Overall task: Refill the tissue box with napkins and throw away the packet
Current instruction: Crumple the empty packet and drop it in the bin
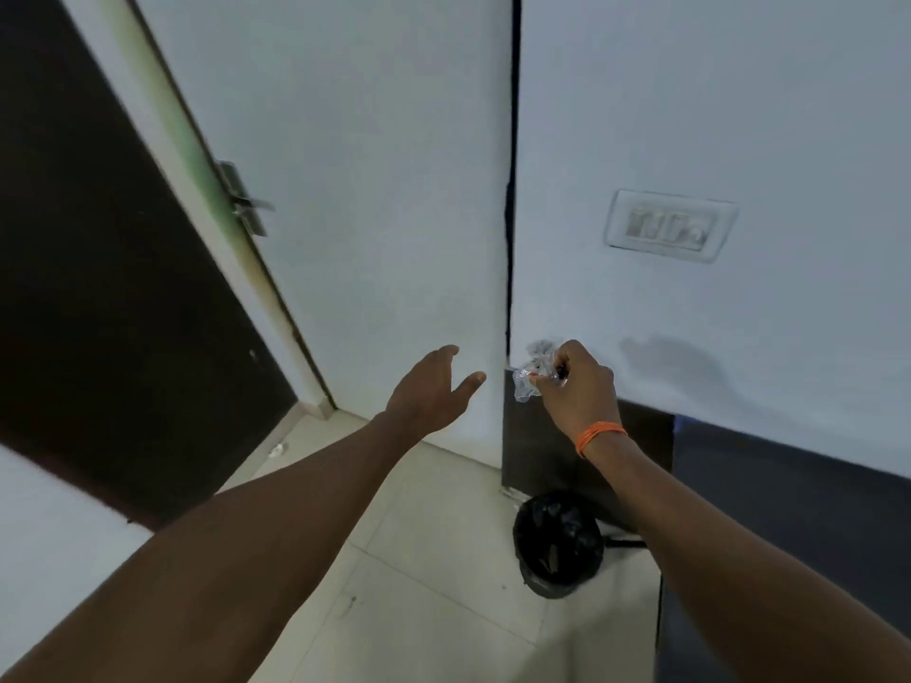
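Note:
My right hand point(579, 386), with an orange band at the wrist, is closed on a crumpled clear plastic packet point(535, 369) held out in front of the white wall. On the floor below it stands a small bin with a black liner point(557, 542), its mouth open. My left hand point(434, 389) reaches forward to the left of the packet, fingers apart and empty. The tissue box is not in view.
A dark door point(98, 268) stands open at the left with a metal latch point(244, 199) on its edge. A switch plate point(670, 226) is on the right wall. Pale floor tiles point(424, 559) lie beneath my arms, and a dark panel point(788, 534) runs along the right.

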